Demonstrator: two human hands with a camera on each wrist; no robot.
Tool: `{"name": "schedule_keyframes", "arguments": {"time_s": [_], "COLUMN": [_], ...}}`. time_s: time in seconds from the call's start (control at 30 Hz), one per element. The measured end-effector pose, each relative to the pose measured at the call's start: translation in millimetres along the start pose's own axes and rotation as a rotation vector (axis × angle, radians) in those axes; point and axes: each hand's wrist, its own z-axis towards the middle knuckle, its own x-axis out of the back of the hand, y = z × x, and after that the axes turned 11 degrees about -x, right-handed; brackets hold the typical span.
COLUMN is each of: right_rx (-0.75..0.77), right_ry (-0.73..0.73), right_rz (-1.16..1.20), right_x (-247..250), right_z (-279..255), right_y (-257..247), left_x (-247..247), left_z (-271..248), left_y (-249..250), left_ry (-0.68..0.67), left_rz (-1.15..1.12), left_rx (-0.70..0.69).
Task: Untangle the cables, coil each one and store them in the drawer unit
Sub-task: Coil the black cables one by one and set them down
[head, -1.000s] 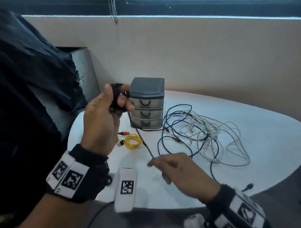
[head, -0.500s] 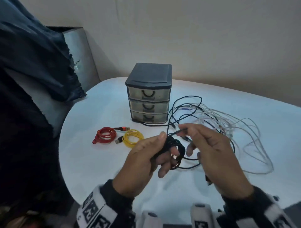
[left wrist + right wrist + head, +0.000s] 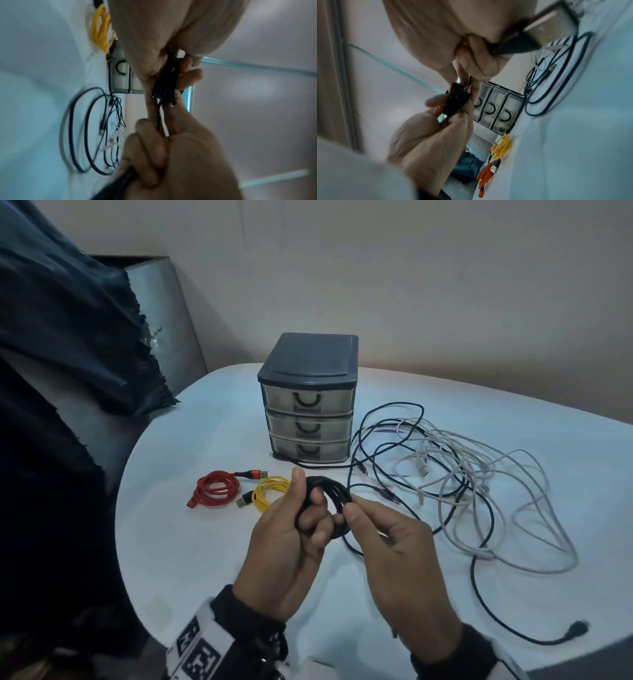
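Note:
My left hand (image 3: 308, 508) grips a black cable coil (image 3: 337, 494) above the table's front, thumb on top and fingers curled through the loops (image 3: 164, 86). My right hand (image 3: 349, 513) pinches the loose black strand right beside the coil (image 3: 457, 100), and its tail runs on under that palm. The grey drawer unit (image 3: 308, 398) stands behind with all three drawers closed. A red coil (image 3: 215, 489) and a yellow coil (image 3: 270, 491) lie on the table left of my hands. Black and white cables (image 3: 445, 474) lie tangled to the right.
The white round table (image 3: 191, 542) ends close to my wrists. A black plug (image 3: 577, 628) lies at the front right edge. A dark cloth (image 3: 68, 337) hangs over a grey chair at the left. A beige wall stands behind.
My left hand came down from beside the drawer unit to above the table front with the coil. My right hand left the table and took hold of the strand at the coil.

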Motion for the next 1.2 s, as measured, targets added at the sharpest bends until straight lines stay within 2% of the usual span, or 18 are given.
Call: {"name": "schedule_keyframes", "arguments": {"time_s": [0.17, 0.27, 0.33, 0.4, 0.47, 0.63, 0.7, 0.8, 0.83, 0.87, 0.93, 1.03, 1.1, 1.2], "right_rx": [0.027, 0.09, 0.109, 0.086, 0.037, -0.247, -0.262, -0.07, -0.025, -0.001, -0.005, -0.149, -0.229, -0.302], "right_ry": [0.125, 0.19, 0.189, 0.152, 0.071, -0.193, -0.211, -0.137, -0.127, -0.098, -0.021, 0.07, 0.033, -0.049], "right_rz": [-0.027, -0.089, -0.173, -0.227, -0.205, -0.098, -0.216, -0.806, -0.954, -0.989, -0.809, -0.234, 0.065, 0.375], "right_x": [-1.3, 3.2, 1.8, -2.4, -3.1, 14.0, 19.9, 28.7, 29.0, 28.7, 29.2, 28.0, 24.4, 18.1], "right_z": [0.5, 5.8, 5.4, 2.1, -0.2, 3.6, 6.4, 7.9, 6.7, 5.6, 7.7, 12.6, 12.8, 12.2], "right_y": [-0.5, 4.2, 8.0, 9.0, 4.7, -12.4, -11.8, -4.9, -4.9, -4.3, -1.4, -5.8, -12.9, -17.4], "left_x": [6.7, 17.5, 22.1, 24.9, 27.3, 31.4, 32.6, 35.1, 35.2, 34.7, 31.6, 29.1, 27.4, 23.2], "left_z": [-0.5, 3.3, 5.4, 6.9, 7.9, 9.6, 10.4, 9.5, 8.5, 7.1, 4.3, 2.9, 2.4, -0.2], "left_y": [-7.5, -3.6, 2.2, 6.2, 8.8, 17.3, 20.8, 19.9, 18.7, 17.2, 16.2, 15.9, 15.6, 16.1], "left_ry": [-0.087, -0.19, -0.277, -0.326, -0.31, -0.223, -0.223, -0.271, -0.291, -0.307, -0.307, -0.307, -0.312, -0.251], "left_rz": [0.274, 0.652, 0.825, 0.929, 0.989, 0.993, 0.968, 0.975, 0.976, 0.964, 0.927, 0.892, 0.876, 0.777], "left_rx": [-0.122, -0.263, -0.272, -0.278, -0.337, -0.431, -0.421, -0.39, -0.38, -0.369, -0.338, -0.316, -0.311, -0.239]}}
